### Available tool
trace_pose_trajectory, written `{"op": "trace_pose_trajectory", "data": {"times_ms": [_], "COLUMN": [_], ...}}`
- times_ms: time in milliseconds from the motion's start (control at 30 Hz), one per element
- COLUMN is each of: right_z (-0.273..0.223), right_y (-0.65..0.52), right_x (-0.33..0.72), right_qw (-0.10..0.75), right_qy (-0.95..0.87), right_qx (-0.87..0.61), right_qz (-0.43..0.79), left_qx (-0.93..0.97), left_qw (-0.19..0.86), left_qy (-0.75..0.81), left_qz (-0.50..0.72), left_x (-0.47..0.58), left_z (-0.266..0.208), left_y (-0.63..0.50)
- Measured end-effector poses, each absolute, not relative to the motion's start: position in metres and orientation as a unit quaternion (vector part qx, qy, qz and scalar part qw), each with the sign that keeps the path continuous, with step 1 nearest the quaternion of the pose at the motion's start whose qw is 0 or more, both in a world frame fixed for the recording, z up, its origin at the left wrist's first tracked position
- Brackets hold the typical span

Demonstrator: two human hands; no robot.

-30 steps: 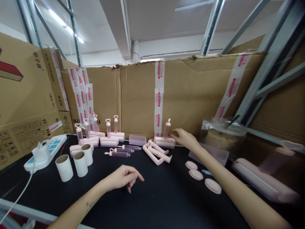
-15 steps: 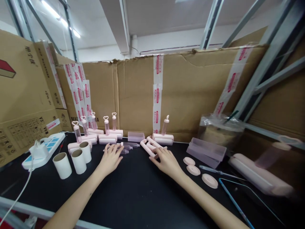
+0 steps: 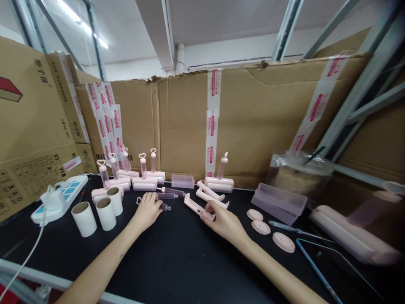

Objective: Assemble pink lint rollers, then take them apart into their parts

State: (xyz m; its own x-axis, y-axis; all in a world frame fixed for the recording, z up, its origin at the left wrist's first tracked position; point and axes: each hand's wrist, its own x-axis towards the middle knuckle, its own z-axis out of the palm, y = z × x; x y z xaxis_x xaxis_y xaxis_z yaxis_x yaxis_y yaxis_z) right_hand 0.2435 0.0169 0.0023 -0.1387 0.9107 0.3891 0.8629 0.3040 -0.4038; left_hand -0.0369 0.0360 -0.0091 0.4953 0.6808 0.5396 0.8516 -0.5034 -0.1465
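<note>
The right hand (image 3: 226, 221) gripped the near end of a pink U-shaped bracket (image 3: 193, 206), similar brackets (image 3: 209, 196) lying just beyond. The left hand (image 3: 146, 212), fingers curved, partly hid a translucent handle (image 3: 166, 207); whether it gripped, I could not tell. White tubes (image 3: 84, 220) stood left, lint rollers (image 3: 219, 184) behind, on a black tabletop (image 3: 190, 270) before taped cardboard (image 3: 183, 126).

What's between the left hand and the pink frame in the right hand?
Head view: a clear handle end beside the left hand, then black tabletop up to the pink frame.
</note>
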Motion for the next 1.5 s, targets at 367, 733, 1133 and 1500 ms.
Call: {"op": "trace_pose_trajectory", "data": {"times_ms": [367,733,1133,1500], "right_z": [0.041,0.033,0.034,0.025], "right_y": [-0.012,-0.019,-0.021,-0.021], "right_x": [0.228,0.225,0.229,0.230], "right_qw": [0.461,0.380,0.358,0.305], "right_qy": [-0.565,-0.670,-0.732,-0.770], "right_qx": [-0.407,-0.391,-0.370,-0.346], "right_qz": [0.550,0.504,0.447,0.441], "left_qx": [-0.846,-0.866,-0.877,-0.852], "left_qw": [0.169,-0.001,-0.082,-0.248], "left_qy": [-0.361,-0.337,-0.332,-0.358], "left_qz": [-0.354,-0.370,-0.337,-0.291], "left_x": [-0.012,-0.006,-0.002,0.002], "left_z": [0.012,0.016,0.015,0.012], "left_y": [-0.007,-0.022,-0.026,-0.023]}}
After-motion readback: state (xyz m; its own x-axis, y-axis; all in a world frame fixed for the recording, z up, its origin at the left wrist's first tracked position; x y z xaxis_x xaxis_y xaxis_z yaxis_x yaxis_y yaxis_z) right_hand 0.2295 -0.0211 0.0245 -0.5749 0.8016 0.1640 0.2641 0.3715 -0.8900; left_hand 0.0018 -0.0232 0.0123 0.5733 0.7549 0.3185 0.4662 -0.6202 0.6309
